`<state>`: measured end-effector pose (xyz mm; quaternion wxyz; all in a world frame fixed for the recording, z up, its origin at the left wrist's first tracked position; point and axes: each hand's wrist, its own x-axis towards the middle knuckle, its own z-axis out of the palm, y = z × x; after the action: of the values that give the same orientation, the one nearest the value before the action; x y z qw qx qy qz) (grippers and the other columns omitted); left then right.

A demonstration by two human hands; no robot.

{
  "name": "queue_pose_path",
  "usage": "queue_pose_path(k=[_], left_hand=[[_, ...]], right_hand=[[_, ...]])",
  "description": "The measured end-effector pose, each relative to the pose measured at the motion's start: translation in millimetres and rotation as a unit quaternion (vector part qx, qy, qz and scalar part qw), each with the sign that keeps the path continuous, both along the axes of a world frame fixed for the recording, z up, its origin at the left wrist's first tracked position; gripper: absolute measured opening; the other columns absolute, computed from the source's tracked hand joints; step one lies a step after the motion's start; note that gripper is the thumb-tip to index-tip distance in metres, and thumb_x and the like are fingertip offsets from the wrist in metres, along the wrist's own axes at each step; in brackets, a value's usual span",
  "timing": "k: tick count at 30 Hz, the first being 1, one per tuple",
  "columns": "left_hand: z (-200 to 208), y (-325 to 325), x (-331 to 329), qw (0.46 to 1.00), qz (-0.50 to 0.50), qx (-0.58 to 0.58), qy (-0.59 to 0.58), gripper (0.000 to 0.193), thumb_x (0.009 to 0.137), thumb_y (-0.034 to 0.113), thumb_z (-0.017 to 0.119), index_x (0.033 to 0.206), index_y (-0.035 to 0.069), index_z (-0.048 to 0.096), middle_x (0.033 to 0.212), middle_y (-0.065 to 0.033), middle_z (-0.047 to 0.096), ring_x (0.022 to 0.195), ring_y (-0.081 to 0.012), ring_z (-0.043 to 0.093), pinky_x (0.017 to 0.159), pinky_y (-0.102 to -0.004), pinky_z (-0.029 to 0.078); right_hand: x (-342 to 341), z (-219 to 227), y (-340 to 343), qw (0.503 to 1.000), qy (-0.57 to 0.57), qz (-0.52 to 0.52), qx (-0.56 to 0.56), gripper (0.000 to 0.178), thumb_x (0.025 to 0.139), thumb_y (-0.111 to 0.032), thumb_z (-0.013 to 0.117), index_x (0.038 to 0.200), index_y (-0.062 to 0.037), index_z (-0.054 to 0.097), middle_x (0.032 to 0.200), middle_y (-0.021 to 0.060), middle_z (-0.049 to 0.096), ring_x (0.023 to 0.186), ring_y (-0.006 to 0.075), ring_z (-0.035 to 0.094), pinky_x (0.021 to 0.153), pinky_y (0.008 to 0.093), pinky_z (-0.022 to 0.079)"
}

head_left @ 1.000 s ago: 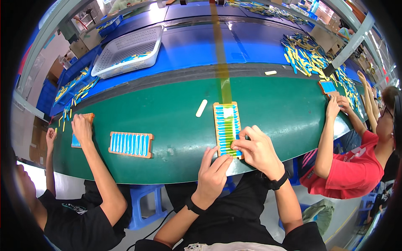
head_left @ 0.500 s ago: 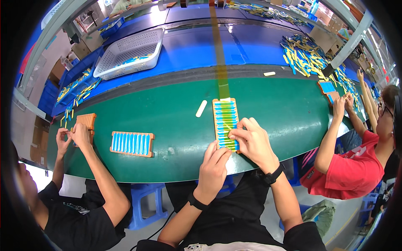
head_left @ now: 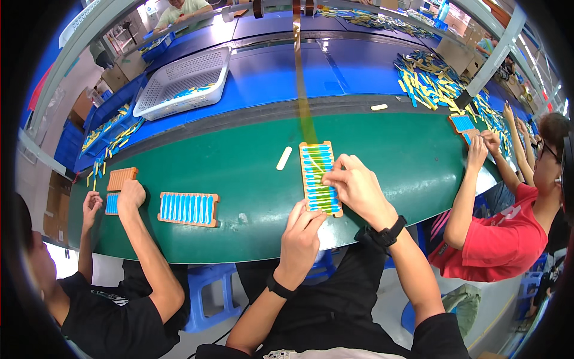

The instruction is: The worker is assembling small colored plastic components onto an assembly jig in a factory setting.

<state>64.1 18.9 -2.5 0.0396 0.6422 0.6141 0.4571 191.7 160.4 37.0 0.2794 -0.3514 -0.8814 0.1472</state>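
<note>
A brown slotted tray (head_left: 303, 173) filled with blue strips lies before me on the green tabletop, its long side pointing away. Amber see-through tape (head_left: 307, 122) runs down from above and lies along the strips. My right hand (head_left: 362, 191) is closed in a pinch over the tray's middle, on a thin pale stick (head_left: 317, 166) that slants across the tape. With bent fingers, my left hand (head_left: 301, 236) grips the tray's near end, where the tape ends; its fingertips are partly hidden. Left of the tray lies a loose cream strip (head_left: 284, 158).
Another filled tray (head_left: 189, 209) lies to the left. Co-workers handle trays at both sides. Beyond the green table, a grey basket (head_left: 179, 75) and a heap of blue and yellow strips (head_left: 427, 81) rest on a blue surface. A tape roll (head_left: 308, 7) hangs overhead.
My right hand has moved slightly away from me along the tray with the stick. The left hand stays at the near end. The left co-worker's hands have parted, one now over their tray.
</note>
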Motion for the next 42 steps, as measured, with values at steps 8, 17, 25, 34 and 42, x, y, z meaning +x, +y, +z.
queue_pose_path(k=[8, 17, 25, 34, 42], left_hand=[[1.4, 0.7, -0.5, 1.0, -0.006, -0.002, -0.006, 0.03, 0.077, -0.012, 0.069, 0.103, 0.003, 0.076, 0.098, -0.0094, 0.069, 0.116, -0.036, 0.063, 0.099, -0.0423, 0.054], [0.7, 1.0, -2.3, 1.0, -0.013, 0.018, -0.007, 0.028, 0.079, -0.011, 0.068, 0.104, 0.001, 0.074, 0.096, -0.011, 0.068, 0.115, -0.0379, 0.063, 0.092, -0.0427, 0.054], [-0.3, -0.1, -3.2, 1.0, -0.008, 0.024, -0.012, 0.026, 0.08, -0.011, 0.068, 0.104, 0.001, 0.073, 0.096, -0.0117, 0.067, 0.115, -0.0384, 0.063, 0.091, -0.0434, 0.054], [-3.1, -0.5, -3.6, 0.999, 0.008, 0.032, -0.035, 0.023, 0.085, -0.008, 0.068, 0.107, -0.003, 0.068, 0.104, -0.0162, 0.064, 0.112, -0.0384, 0.063, 0.093, -0.0439, 0.053], [-3.9, 4.6, -2.8, 0.988, 0.007, -0.003, -0.153, 0.048, 0.087, -0.006, 0.071, 0.132, -0.006, 0.053, 0.125, -0.022, 0.055, 0.115, -0.0349, 0.063, 0.098, -0.0401, 0.054]], right_hand=[[-16.9, -5.9, 28.0, 0.999, 0.008, -0.03, 0.021, 0.01, 0.083, -0.012, 0.073, 0.09, -0.0117, 0.079, 0.087, 0.0045, 0.059, 0.088, 0.0246, 0.061, 0.073, 0.0404, 0.054], [-37.1, -6.1, 55.0, 0.997, 0.026, -0.061, -0.041, 0.011, 0.087, -0.013, 0.072, 0.091, -0.0056, 0.078, 0.088, 0.0083, 0.061, 0.091, 0.0279, 0.063, 0.078, 0.0416, 0.053], [-42.0, -11.5, 64.6, 0.991, 0.05, -0.065, -0.103, 0.016, 0.086, -0.016, 0.075, 0.096, -0.003, 0.079, 0.088, 0.0094, 0.063, 0.09, 0.0279, 0.064, 0.079, 0.039, 0.053], [-40.5, -17.9, 86.0, 0.961, 0.125, -0.053, -0.241, 0.026, 0.091, -0.023, 0.074, 0.106, -0.0024, 0.078, 0.086, 0.0093, 0.074, 0.074, 0.014, 0.065, 0.07, 0.032, 0.052], [-34.2, 1.2, 78.8, 0.873, 0.283, 0.036, -0.395, 0.024, 0.095, -0.025, 0.072, 0.102, -0.0028, 0.075, 0.096, 0.0019, 0.073, 0.084, 0.0077, 0.062, 0.079, 0.0265, 0.049]])
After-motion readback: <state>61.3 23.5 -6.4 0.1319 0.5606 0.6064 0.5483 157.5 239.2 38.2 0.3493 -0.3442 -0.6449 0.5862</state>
